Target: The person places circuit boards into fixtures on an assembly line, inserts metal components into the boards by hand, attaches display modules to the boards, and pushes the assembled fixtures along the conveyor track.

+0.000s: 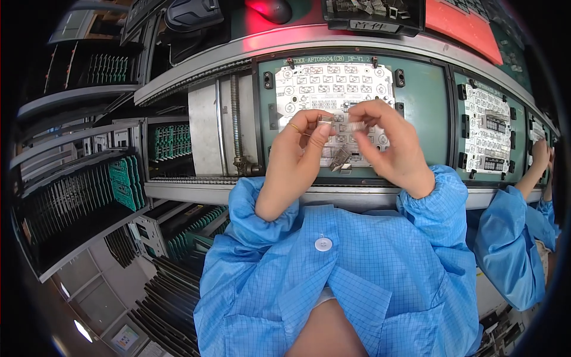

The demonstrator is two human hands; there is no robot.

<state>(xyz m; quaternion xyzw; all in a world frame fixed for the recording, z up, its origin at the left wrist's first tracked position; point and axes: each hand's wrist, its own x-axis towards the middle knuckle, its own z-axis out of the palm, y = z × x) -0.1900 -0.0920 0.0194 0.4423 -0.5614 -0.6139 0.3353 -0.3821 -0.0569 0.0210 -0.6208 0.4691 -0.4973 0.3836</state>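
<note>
A white circuit board (302, 79) lies in a green fixture plate (419, 83) in front of me. Over its near half, my left hand (295, 156) pinches a small metallic piece with fine ridges (325, 119) between thumb and fingers. My right hand (394, 143), close beside it, has its thumb and fingers curled around a small pale comb-like piece (356, 126), which is smeared by motion. Several loose shiny metal parts (341, 159) lie in a small heap on the board's near edge, between my wrists. The part of the board beneath my fingers is hidden.
A black bin of small metal parts (373, 13) stands at the back, beside a red tray (463, 30). Metal rails (226, 47) border the fixture. Another white board (488, 128) lies to the right, near a co-worker's hand (540, 156). Racks of green boards (125, 181) stand left.
</note>
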